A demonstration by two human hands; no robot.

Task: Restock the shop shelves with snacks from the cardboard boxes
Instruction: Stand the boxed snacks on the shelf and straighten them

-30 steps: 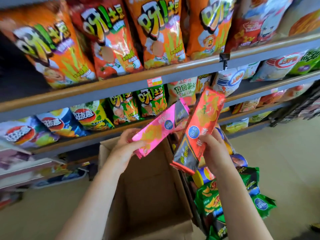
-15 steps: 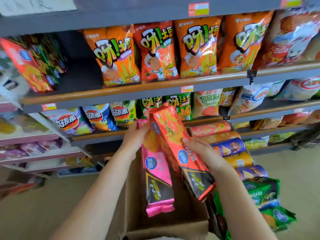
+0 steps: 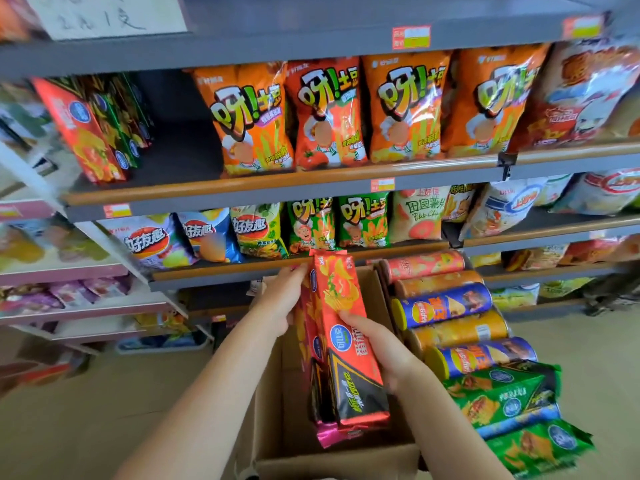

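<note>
The big orange crinkly chip bags (image 3: pixel 247 119) on the upper shelf read "呀!土豆" — the pale bag (image 3: pixel 419 214) below carried "田园薯片" and "Potato Chips"; purple, blue and green bags (image 3: pixel 147 240) showed "好友趣".

Orange-red, black-ended snack packet (image 3: pixel 346 327)

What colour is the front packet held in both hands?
Red-orange with a black lower end, in the head view: front packet.

Snack packs (image 3: pixel 349 341) between both hands above the cardboard box (image 3: pixel 332 459), cans (image 3: pixel 446 306) right, shelves (image 3: pixel 277 188) behind
</note>
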